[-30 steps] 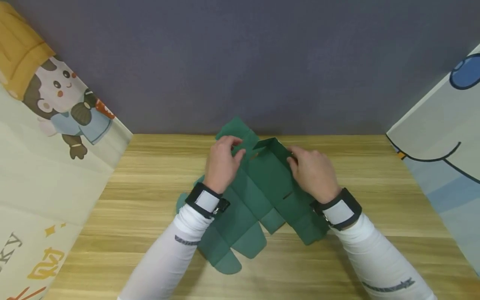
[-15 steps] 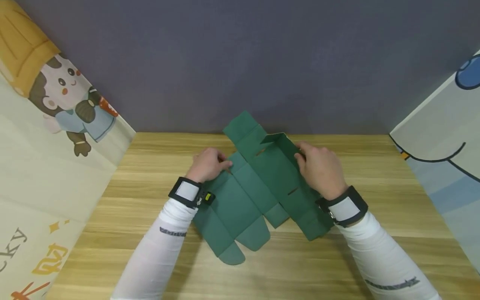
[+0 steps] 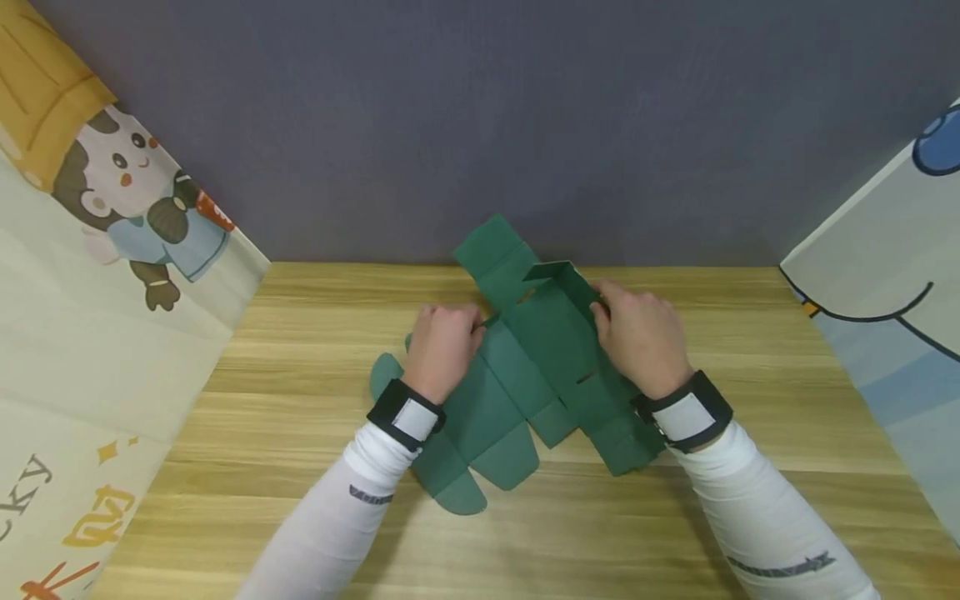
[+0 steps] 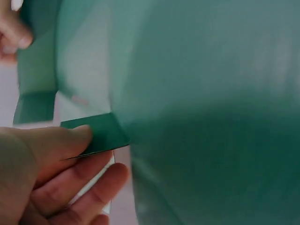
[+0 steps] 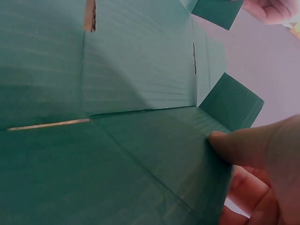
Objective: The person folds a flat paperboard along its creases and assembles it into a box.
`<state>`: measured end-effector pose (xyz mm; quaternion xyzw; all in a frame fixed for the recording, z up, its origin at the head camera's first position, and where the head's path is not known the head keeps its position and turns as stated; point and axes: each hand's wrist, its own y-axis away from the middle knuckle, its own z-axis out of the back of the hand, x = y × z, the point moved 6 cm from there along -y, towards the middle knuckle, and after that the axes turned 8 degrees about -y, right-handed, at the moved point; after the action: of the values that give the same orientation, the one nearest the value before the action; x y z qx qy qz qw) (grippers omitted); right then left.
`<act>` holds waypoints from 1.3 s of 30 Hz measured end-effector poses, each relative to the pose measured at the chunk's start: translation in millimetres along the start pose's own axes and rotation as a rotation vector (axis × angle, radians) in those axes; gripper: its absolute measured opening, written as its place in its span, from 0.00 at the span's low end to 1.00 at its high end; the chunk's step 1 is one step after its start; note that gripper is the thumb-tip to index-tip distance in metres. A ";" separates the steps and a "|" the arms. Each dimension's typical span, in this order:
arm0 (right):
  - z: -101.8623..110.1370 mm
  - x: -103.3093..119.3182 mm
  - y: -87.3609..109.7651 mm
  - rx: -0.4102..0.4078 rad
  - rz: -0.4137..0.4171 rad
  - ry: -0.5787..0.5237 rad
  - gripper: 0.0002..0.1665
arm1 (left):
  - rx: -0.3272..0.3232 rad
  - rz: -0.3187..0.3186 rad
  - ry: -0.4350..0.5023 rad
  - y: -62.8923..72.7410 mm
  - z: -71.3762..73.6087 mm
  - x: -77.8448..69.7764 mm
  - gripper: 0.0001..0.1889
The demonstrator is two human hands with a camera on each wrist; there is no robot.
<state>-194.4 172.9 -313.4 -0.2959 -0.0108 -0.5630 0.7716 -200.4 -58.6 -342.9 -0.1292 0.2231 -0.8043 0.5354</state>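
Observation:
A green cardboard box blank (image 3: 487, 408), partly folded, lies slantwise on the wooden table. My left hand (image 3: 444, 346) pinches a small flap (image 4: 105, 135) between thumb and fingers; in the left wrist view that flap stands bent up from the panel beside it. On the other side, my right hand (image 3: 641, 342) grips the raised side wall (image 5: 164, 154), thumb on its inner face and fingers behind. A small end tab (image 5: 233, 101) sticks out from that wall's far end. Narrow slots show in the middle panel (image 3: 551, 333). Part of the blank's left side is hidden under my left hand.
The wooden table (image 3: 300, 367) ends at a dark grey upright panel (image 3: 480, 133) behind the blank, and the blank's far flap reaches that back edge. Printed cloths stand at the left (image 3: 90, 333) and right (image 3: 885, 275).
My left hand moved down and left to the blank's edge, then back right, and now pinches a small flap, bending it up. My right hand keeps its grip on the side wall, shifting slightly right.

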 end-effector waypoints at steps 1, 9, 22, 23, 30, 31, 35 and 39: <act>0.0 0.5 0.1 -0.003 0.002 0.004 0.17 | -0.024 -0.035 -0.030 1.6 -0.1 -5.3 0.11; -2.0 3.4 2.2 -0.015 0.047 0.037 0.16 | -0.003 -0.038 -0.073 5.5 -6.3 -17.6 0.06; -5.6 38.1 10.3 -0.123 0.331 0.233 0.15 | 0.062 0.165 0.250 12.6 -15.9 -4.2 0.03; -7.4 41.5 12.1 -0.130 0.359 0.244 0.14 | 0.047 0.167 0.257 13.9 -17.4 -3.9 0.03; -24.3 64.3 25.8 -0.128 0.486 0.365 0.09 | -0.003 0.206 0.222 21.1 -28.8 -4.8 0.02; -27.3 67.0 27.4 -0.115 0.494 0.380 0.09 | 0.000 0.221 0.209 22.5 -30.4 -4.6 0.02; -37.3 75.2 32.5 -0.077 0.509 0.440 0.11 | 0.015 0.280 0.178 28.0 -35.3 -3.5 0.02; -42.6 81.1 35.3 -0.065 0.517 0.462 0.13 | 0.026 0.319 0.162 30.8 -38.5 -1.6 0.03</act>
<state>-147.3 89.7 -335.9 -0.1779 0.2571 -0.4010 0.8611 -192.3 -58.7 -391.5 -0.0202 0.2729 -0.7199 0.6379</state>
